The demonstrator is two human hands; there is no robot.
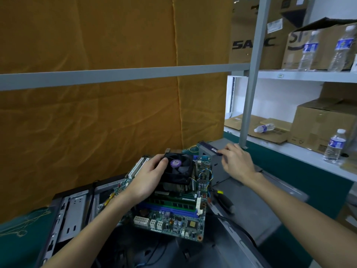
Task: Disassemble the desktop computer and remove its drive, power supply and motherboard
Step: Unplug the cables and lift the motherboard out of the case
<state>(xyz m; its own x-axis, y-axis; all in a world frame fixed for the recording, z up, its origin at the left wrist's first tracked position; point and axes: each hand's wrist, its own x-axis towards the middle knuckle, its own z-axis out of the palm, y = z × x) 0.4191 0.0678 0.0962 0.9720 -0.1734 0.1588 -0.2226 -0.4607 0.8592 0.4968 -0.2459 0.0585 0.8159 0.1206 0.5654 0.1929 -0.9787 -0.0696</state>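
The left hand (147, 178) is holding the "lenovo" motherboard (173, 215) by its cooler fan (178, 167); the right hand (236, 163), fingers loosely curled, is hovering near the grey power supply (216, 161), holding nothing

Screwdriver (225, 202) and right hand (236, 163) blurred

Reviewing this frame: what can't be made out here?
- Left hand grips the cooler fan; its fingertips are hidden behind the fan.
- Right hand: motion-blurred, contact with the grey box unclear.
- Motherboard underside: hidden.
- Case: cut off by the bottom edge.
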